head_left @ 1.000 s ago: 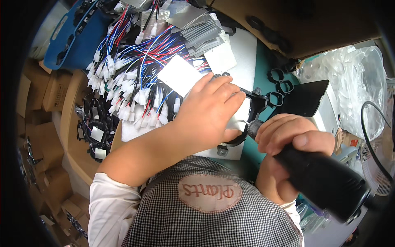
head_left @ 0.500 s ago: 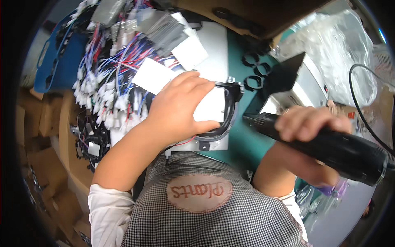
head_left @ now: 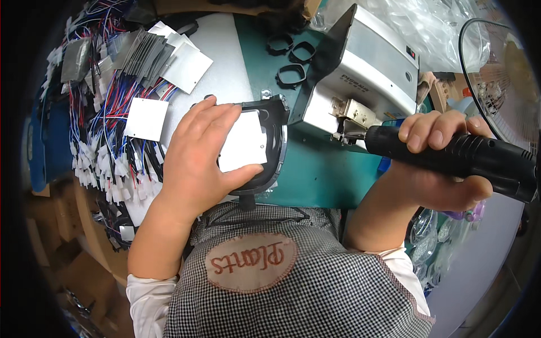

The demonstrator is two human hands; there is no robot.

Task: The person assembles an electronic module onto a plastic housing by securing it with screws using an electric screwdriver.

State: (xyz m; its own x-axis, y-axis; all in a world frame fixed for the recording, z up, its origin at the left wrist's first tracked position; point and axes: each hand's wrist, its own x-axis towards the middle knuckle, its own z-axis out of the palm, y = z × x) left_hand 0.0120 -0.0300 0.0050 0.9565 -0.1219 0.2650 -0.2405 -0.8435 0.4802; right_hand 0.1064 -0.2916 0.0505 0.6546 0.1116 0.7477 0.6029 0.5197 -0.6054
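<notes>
tool (head_left: 451, 155) now off frame (head_left: 270, 146), beside box (head_left: 366, 73) | left hand (head_left: 200, 160) spread flat, pressing plate (head_left: 243, 143) in frame | right hand (head_left: 437, 163) fisted round tool | three rings (head_left: 293, 56) | wires (head_left: 101, 141) left

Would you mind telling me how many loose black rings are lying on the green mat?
3: two black rings side by side near the mat's top edge, and one just below them beside the grey metal box. Others may be hidden behind it.
</notes>
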